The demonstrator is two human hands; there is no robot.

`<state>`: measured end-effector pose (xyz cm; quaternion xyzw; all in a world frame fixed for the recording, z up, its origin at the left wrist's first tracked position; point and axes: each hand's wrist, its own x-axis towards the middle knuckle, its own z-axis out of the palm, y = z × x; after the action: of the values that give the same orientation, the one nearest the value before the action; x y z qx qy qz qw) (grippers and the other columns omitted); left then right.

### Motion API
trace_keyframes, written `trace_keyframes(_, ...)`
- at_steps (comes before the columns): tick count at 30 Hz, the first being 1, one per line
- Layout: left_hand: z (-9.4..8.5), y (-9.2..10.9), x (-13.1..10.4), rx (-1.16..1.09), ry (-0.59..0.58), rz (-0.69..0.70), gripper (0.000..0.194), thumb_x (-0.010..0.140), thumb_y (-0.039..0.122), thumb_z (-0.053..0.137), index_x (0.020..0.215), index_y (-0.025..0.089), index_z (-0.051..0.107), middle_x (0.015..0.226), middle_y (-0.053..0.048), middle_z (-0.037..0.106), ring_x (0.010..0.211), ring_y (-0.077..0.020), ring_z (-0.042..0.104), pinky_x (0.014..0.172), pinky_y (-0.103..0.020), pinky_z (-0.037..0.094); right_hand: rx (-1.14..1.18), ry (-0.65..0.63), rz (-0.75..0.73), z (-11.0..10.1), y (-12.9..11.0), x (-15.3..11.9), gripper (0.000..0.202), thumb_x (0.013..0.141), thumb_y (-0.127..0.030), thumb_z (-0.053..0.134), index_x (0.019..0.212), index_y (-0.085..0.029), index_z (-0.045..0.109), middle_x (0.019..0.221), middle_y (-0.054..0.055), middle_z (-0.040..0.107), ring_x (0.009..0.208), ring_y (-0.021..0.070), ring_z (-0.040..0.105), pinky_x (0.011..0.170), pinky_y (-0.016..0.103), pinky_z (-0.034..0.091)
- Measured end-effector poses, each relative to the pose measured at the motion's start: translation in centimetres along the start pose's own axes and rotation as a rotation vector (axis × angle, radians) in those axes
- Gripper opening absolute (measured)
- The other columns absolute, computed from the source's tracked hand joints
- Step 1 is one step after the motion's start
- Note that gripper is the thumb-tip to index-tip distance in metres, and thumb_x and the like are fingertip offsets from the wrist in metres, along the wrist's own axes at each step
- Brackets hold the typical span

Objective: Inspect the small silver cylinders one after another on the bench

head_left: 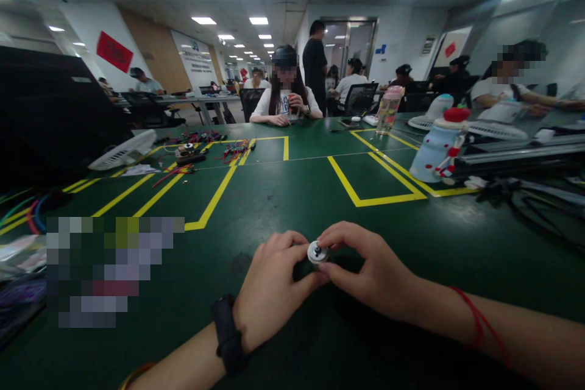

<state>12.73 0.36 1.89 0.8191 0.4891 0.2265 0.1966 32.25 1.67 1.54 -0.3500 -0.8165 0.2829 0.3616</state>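
Note:
A small round silver metal part (317,252) with a dark stub at its centre sits between my two hands, low over the green table (292,201). My left hand (278,271) has its thumb and fingers closed around the left side of the part. From the right, my right hand (372,265) pinches it between thumb and index finger. The part's underside is hidden, so I cannot tell whether it touches the table. A black band (227,334) is on my left wrist, and a red cord (478,317) circles my right one.
Yellow tape lines (356,201) mark the table. Wired parts (235,151) and a white fan (123,151) lie at the far left. A blue bottle (432,155), a pink-lidded bottle (388,111) and black cables (530,207) are to the right. A person (286,94) sits opposite.

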Motion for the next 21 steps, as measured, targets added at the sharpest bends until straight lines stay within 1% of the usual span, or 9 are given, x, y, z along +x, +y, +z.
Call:
trace_keyframes(3, -0.5, -0.4, 0.1, -0.106, -0.041, 0.013, 0.030, 0.080, 0.037, 0.068, 0.110, 0.031, 0.066, 0.111, -0.003, 0.063, 0.103, -0.0253, 0.055, 0.090, -0.042, 0.043, 0.064, 0.019, 0.089, 0.1, 0.6, -0.1, 0.032, 0.078, -0.030, 0.065, 0.106, -0.019, 0.053, 0.102, 0.003, 0.060, 0.092, 0.0106, 0.058, 0.083, 0.026, 0.049)
trace_keyframes(5, -1.2, -0.5, 0.2, -0.234, -0.017, 0.009, 0.038, 0.082, 0.033, 0.066, 0.119, 0.032, 0.061, 0.116, -0.003, 0.061, 0.106, -0.0234, 0.055, 0.093, -0.041, 0.044, 0.133, 0.004, 0.114, 0.3, 0.9, -0.1, 0.042, 0.076, -0.027, 0.067, 0.113, -0.019, 0.049, 0.104, 0.003, 0.060, 0.094, 0.0105, 0.058, 0.086, 0.026, 0.048)
trace_keyframes(6, -1.6, -0.4, 0.2, -0.282, 0.008, 0.008, 0.036, 0.084, 0.032, 0.064, 0.120, 0.032, 0.061, 0.117, -0.004, 0.061, 0.106, -0.0222, 0.056, 0.094, -0.040, 0.044, 0.163, -0.020, 0.118, 0.4, 1.0, -0.1, 0.044, 0.075, -0.027, 0.067, 0.115, -0.019, 0.048, 0.105, 0.003, 0.060, 0.095, 0.0104, 0.058, 0.086, 0.026, 0.048)
trace_keyframes(7, -1.9, -0.2, 0.4, -0.306, 0.033, 0.008, 0.031, 0.086, 0.031, 0.061, 0.117, 0.031, 0.063, 0.116, -0.004, 0.061, 0.106, -0.0213, 0.056, 0.095, -0.039, 0.044, 0.184, -0.054, 0.122, 0.5, 1.1, -0.1, 0.045, 0.075, -0.027, 0.067, 0.115, -0.019, 0.049, 0.105, 0.003, 0.060, 0.094, 0.0102, 0.058, 0.086, 0.025, 0.048)
trace_keyframes(9, -2.5, 0.3, 0.7, -0.289, 0.061, 0.012, 0.020, 0.088, 0.032, 0.059, 0.103, 0.030, 0.071, 0.110, -0.003, 0.062, 0.102, -0.0205, 0.058, 0.093, -0.038, 0.045, 0.197, -0.110, 0.133, 0.6, 1.3, 0.0, 0.042, 0.076, -0.029, 0.068, 0.113, -0.019, 0.052, 0.103, 0.002, 0.061, 0.091, 0.0098, 0.058, 0.082, 0.024, 0.048)
trace_keyframes(12, -3.0, 1.1, 1.3, -0.243, 0.074, 0.018, 0.014, 0.085, 0.031, 0.062, 0.084, 0.026, 0.075, 0.099, -0.003, 0.063, 0.094, -0.0193, 0.060, 0.085, -0.034, 0.048, 0.172, -0.120, 0.141, 0.6, 1.2, 0.1, 0.040, 0.075, -0.031, 0.068, 0.111, -0.019, 0.054, 0.101, 0.002, 0.062, 0.089, 0.0099, 0.058, 0.080, 0.024, 0.047)
trace_keyframes(15, -3.7, 1.3, 1.6, -0.245, 0.142, 0.013, 0.012, 0.085, 0.030, 0.063, 0.083, 0.025, 0.073, 0.092, -0.002, 0.062, 0.088, -0.0179, 0.060, 0.080, -0.032, 0.047, 0.142, -0.122, 0.140, 0.2, 1.1, 0.2, 0.038, 0.074, -0.030, 0.068, 0.108, -0.018, 0.054, 0.100, 0.002, 0.061, 0.089, 0.0100, 0.058, 0.079, 0.024, 0.046)
trace_keyframes(18, -4.1, 0.7, 1.5, -0.251, 0.211, -0.027, 0.013, 0.084, 0.033, 0.064, 0.087, 0.025, 0.073, 0.090, -0.001, 0.062, 0.086, -0.0176, 0.060, 0.079, -0.032, 0.046, 0.092, -0.121, 0.157, -0.5, 1.2, 0.2, 0.033, 0.074, -0.027, 0.065, 0.103, -0.017, 0.052, 0.093, 0.002, 0.061, 0.082, 0.0098, 0.056, 0.072, 0.023, 0.044)
trace_keyframes(21, -3.3, -0.3, 1.0, -0.224, 0.146, -0.073, 0.011, 0.082, 0.033, 0.067, 0.085, 0.026, 0.074, 0.091, -0.001, 0.063, 0.088, -0.0185, 0.060, 0.082, -0.034, 0.046, 0.068, -0.139, 0.177, -1.1, 1.7, -0.1, 0.032, 0.074, -0.026, 0.064, 0.101, -0.017, 0.049, 0.089, 0.001, 0.060, 0.077, 0.0095, 0.054, 0.066, 0.022, 0.042)
